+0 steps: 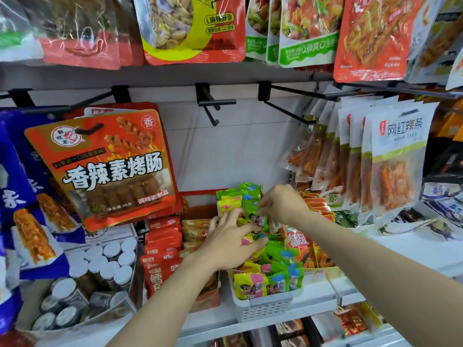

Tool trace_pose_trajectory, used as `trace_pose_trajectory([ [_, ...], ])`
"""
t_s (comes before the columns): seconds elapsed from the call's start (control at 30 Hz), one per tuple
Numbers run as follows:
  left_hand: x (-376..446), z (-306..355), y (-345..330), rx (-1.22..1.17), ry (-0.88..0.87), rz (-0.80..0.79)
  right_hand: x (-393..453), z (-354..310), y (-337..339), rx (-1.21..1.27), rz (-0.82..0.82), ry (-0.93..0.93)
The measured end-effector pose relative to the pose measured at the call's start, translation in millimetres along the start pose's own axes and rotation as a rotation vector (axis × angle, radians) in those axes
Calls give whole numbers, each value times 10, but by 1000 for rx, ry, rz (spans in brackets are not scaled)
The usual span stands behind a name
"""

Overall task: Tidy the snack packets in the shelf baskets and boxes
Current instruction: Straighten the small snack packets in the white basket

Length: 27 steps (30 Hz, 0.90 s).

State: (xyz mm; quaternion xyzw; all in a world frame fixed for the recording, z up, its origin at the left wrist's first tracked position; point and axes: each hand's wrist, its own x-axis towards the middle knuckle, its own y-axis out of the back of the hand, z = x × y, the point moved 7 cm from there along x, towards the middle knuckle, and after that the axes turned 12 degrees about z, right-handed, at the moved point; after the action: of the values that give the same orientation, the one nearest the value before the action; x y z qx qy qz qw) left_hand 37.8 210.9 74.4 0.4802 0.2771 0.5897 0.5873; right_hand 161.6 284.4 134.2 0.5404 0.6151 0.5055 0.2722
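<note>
Shop shelf (313, 300) holds a white basket (263, 309) still untidy: left hand (231, 242) presses flat on packets (273, 274), right hand (281, 202) pinches 1.

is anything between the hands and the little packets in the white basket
Nothing visible. The left hand already rests on the small packets in the white basket, and the right hand pinches one at the back.
</note>
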Motion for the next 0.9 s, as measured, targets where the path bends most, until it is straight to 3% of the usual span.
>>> trace_pose_trajectory([
  [0.27,66,21,-7,24,-38,-38,21,-74,-39,-82,-171,71],
  [0.33,74,20,-3,13,-37,-9,70,-88,65,-48,-109,89],
  [0.43,72,19,-14,8,-50,49,153,-39,208,-7,112,54],
  [0.6,32,46,24,-41,-100,173,170,-21,-61,-90,0,17],
  [0.73,8,38,75,-177,-89,260,167,-4,-81,-42,80,-11],
  [0.9,25,0,192,-299,23,329,99,-86,109,29,138,87],
])
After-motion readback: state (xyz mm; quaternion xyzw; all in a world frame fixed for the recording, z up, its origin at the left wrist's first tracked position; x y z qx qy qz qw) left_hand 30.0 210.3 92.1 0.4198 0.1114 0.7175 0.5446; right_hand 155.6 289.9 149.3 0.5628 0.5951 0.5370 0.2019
